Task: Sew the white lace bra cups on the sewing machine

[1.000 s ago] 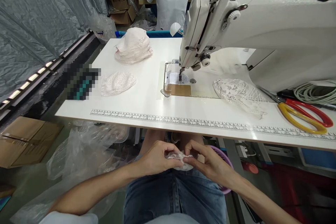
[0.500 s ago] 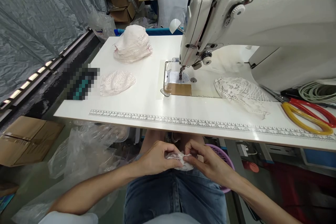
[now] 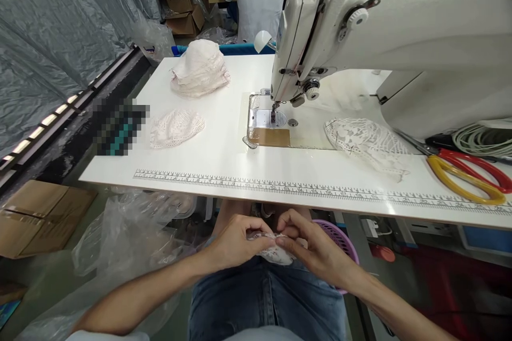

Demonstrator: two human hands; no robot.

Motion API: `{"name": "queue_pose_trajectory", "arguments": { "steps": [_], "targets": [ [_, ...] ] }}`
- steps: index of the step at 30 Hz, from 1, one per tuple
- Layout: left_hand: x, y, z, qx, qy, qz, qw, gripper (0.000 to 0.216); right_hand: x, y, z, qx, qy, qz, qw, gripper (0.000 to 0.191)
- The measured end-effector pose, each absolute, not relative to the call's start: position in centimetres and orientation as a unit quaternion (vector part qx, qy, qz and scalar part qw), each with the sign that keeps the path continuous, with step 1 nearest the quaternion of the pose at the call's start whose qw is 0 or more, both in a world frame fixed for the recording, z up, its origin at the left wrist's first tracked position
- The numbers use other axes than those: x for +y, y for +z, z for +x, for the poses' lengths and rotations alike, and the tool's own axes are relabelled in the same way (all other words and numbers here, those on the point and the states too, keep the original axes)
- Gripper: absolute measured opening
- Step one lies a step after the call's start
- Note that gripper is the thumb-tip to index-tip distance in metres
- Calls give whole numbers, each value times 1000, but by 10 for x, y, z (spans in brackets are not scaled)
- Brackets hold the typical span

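Note:
Over my lap, below the table edge, my left hand [image 3: 240,242] and my right hand [image 3: 310,242] pinch a small piece of white lace fabric [image 3: 276,257] between thumbs and fingers. Their fingertips nearly meet at its upper edge, and part of the lace is hidden behind them. On the table lie a single pale lace piece [image 3: 177,129] and, behind it, a stack of pale fabric cups [image 3: 200,68]. More white lace [image 3: 366,141] rests right of the needle plate [image 3: 267,118] of the sewing machine [image 3: 384,26].
Scissors [image 3: 466,178] with red and yellow handles lie at the table's right. A printed ruler [image 3: 276,186] runs along the front edge. A purple basket [image 3: 340,240] stands beneath, right of my legs. Cardboard boxes [image 3: 42,216] and plastic bags are at left. A person [image 3: 260,0] sits ahead.
Both hands stay on the lace over the lap. My fingers have shifted slightly along its edge, and more of the lace now hangs below them. The view has moved a little.

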State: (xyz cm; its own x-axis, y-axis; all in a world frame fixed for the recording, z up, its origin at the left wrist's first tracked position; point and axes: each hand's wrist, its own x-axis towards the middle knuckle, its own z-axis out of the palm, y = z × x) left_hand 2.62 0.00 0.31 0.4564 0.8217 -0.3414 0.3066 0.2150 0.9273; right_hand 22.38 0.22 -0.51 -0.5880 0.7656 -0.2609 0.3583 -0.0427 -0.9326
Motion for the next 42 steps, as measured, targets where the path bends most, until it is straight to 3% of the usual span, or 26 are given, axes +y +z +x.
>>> {"name": "queue_pose_trajectory", "arguments": {
  "steps": [4, 17, 25, 30, 34, 37, 42],
  "targets": [
    [2, 4, 24, 494, 194, 564, 632, 17, 5, -1, 226, -622, 651, -406, 157, 22],
    [7, 8, 21, 485, 190, 474, 710, 17, 6, 1, 229, -605, 666, -415, 131, 26],
    [12, 20, 20, 485, 222, 526, 662, 16, 10, 15, 230, -629, 634, -434, 123, 31],
    [37, 62, 9, 498, 219, 609, 577, 17, 20, 36, 221, -660, 607, -420, 142, 36],
    [105, 93, 3, 467, 191, 734, 454, 18, 54, 48, 204, -710, 525, -431, 185, 41],
    [174, 95, 8, 447, 119, 804, 373, 15, 89, 52, 201, -757, 425, -470, 161, 42],
    [242, 70, 28, 422, 73, 826, 366, 8, 129, 53, 229, -841, 172, -488, 159, 34]
  ]
}}
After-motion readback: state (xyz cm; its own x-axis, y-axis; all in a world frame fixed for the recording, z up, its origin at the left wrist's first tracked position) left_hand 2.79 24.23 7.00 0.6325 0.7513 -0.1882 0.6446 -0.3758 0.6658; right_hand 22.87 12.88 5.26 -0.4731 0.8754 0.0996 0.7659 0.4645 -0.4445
